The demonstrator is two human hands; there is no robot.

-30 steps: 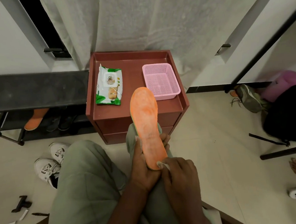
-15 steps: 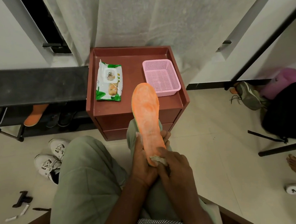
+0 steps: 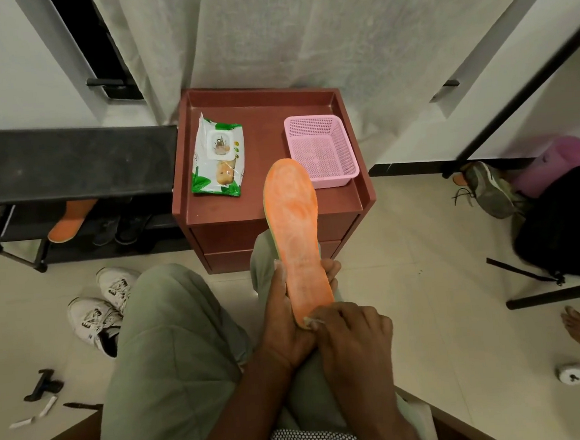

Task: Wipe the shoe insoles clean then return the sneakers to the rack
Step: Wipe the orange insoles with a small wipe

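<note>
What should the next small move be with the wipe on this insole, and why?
Probably sweep the wipe up the orange insole toward the toe. The right hand pinches it at the heel end, the left hand grips the insole's lower half, and the pale, patchy surface above looks not yet wiped.

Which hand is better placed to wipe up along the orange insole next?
Right. The right hand already pinches the wipe at the orange insole's near end, while the left hand grips the insole from beneath, steadying it.
</note>
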